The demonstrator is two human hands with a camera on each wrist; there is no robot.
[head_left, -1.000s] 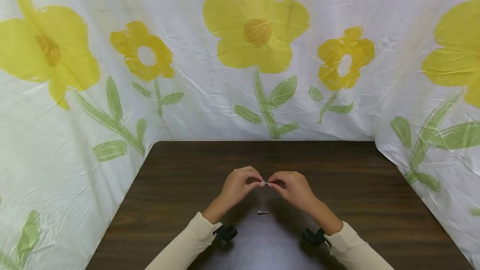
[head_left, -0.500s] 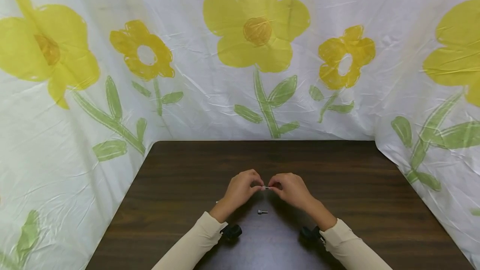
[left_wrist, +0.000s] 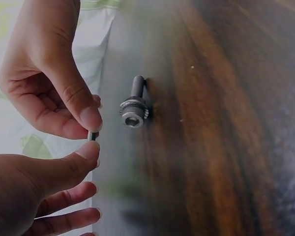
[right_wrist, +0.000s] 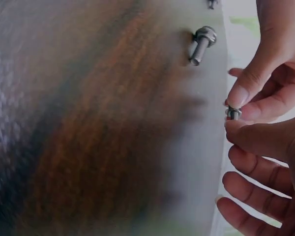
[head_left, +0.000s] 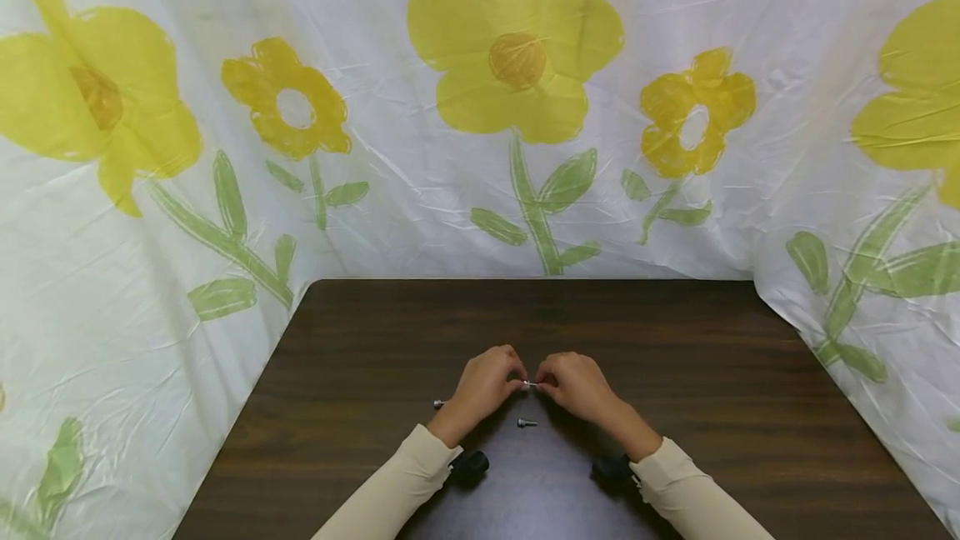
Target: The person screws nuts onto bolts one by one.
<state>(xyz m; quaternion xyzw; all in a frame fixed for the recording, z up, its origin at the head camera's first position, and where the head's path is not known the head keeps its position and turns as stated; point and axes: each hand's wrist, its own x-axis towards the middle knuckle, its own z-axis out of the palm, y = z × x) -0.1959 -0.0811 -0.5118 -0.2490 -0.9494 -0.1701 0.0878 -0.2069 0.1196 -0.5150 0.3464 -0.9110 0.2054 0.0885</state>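
Between both hands is a small metal bolt (head_left: 530,384), held level above the table. My left hand (head_left: 480,386) pinches its head end between thumb and fingertips. From the other side, my right hand (head_left: 581,387) pinches the shank. Threads of this bolt (left_wrist: 92,135) show between the thumbs in the left wrist view; a ring or washer by the head shows in the right wrist view (right_wrist: 233,114), the rest being covered by fingertips. Nearer the body lies a second bolt (head_left: 527,422), a socket-head one with washers (left_wrist: 133,109) round its shank.
Another bolt (head_left: 438,403) lies on the dark wood table (head_left: 360,340) just left of the left wrist. Black cameras (head_left: 468,468) sit on both wrists. A white curtain with yellow flowers (head_left: 517,61) hangs behind and beside the table.
Both hands have come a little nearer the body, carrying the pinched bolt with them. The bolt beside the left wrist has come out from behind the hand. The nearer bolt stays put.
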